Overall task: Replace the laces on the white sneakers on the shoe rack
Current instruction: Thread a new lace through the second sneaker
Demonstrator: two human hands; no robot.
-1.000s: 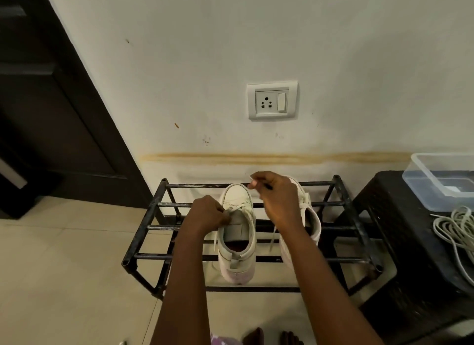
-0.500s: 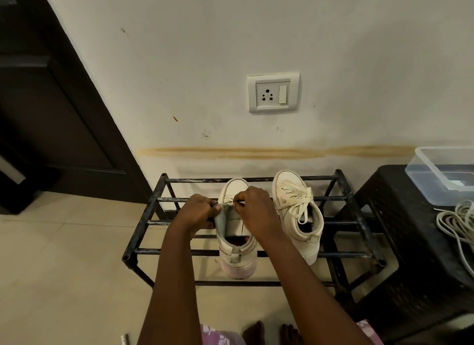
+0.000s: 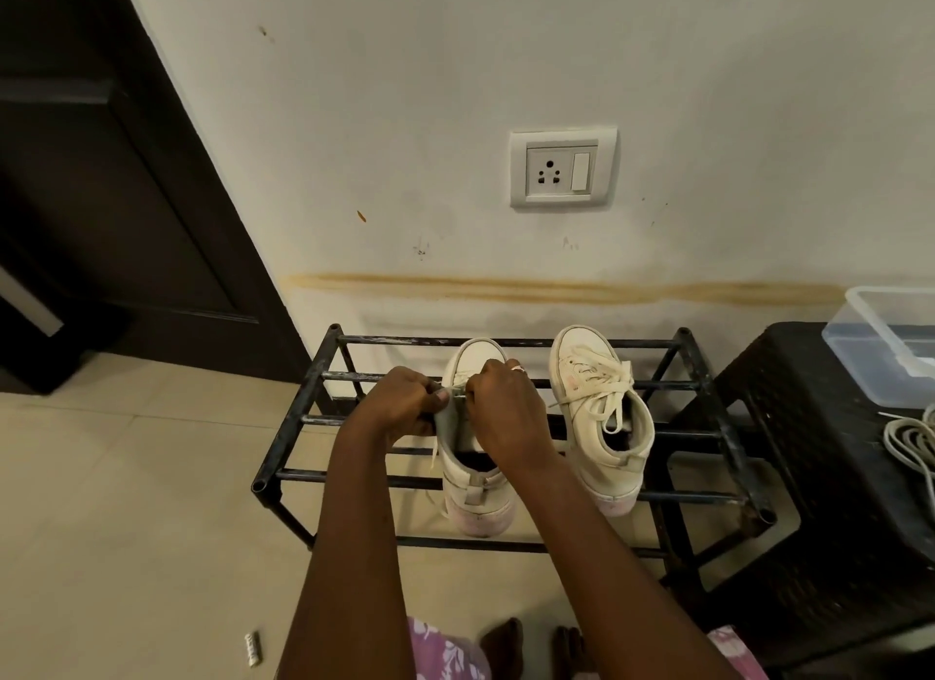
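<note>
Head cam: my L hand [image 3: 399, 408] & R hand [image 3: 506, 416], fingers curled, both pinching the lace [image 3: 458, 392] over tongue of left sneaker [image 3: 478, 502]. Loose lace end hangs down its left side. Right sneaker [image 3: 602, 441], laced & tied, just beside. Both on top tier of black shoe rack [image 3: 298, 416], toes to wall. Dark stool [image 3: 809, 477] w/ clear box [image 3: 880, 340] at right.
</note>
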